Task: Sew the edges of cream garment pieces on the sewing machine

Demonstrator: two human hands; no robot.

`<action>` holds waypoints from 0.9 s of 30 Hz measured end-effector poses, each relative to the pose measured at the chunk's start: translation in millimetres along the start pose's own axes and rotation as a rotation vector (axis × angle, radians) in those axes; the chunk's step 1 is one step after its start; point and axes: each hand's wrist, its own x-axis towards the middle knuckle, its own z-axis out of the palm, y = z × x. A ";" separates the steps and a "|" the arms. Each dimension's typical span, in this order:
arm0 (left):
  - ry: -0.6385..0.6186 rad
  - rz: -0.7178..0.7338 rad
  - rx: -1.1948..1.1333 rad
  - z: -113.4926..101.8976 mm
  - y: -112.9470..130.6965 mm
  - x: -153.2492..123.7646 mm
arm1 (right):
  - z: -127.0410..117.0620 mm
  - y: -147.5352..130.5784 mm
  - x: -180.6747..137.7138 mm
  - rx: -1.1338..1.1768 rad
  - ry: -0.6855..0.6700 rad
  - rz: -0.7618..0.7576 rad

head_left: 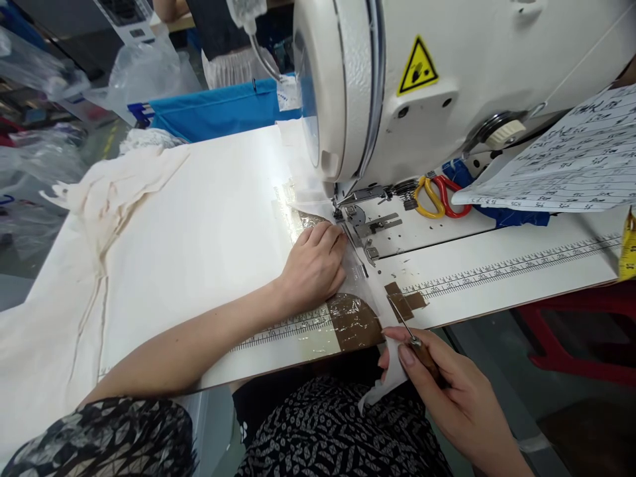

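Metal awl (405,329) in right hand (447,397), slanting, tip up-left

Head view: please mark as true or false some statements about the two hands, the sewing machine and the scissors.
1. The left hand lies flat on the white fabric near the needle of the sewing machine. True.
2. The right hand is empty. False: it holds a thin tool with a wooden handle.
3. The scissors have one yellow and one red handle. True.
4. The warning sticker on the machine is blue. False: it is yellow.
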 end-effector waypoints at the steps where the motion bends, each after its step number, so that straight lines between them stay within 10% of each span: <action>1: 0.001 -0.011 -0.009 0.1 -0.6 0.4 | -3.2 0.3 -1.2 -0.039 -0.005 -0.038; 7: 0.001 -0.006 0.013 2.0 -7.3 7.9 | -19.3 -19.7 -1.9 -0.156 0.123 -0.227; 17: 0.049 -0.065 0.084 10.7 -29.6 28.0 | -6.0 -56.5 27.2 -0.069 -0.218 -0.331; 27: 0.202 -0.084 -0.385 17.6 -52.5 22.0 | 8.3 3.3 61.1 -0.621 0.226 -0.267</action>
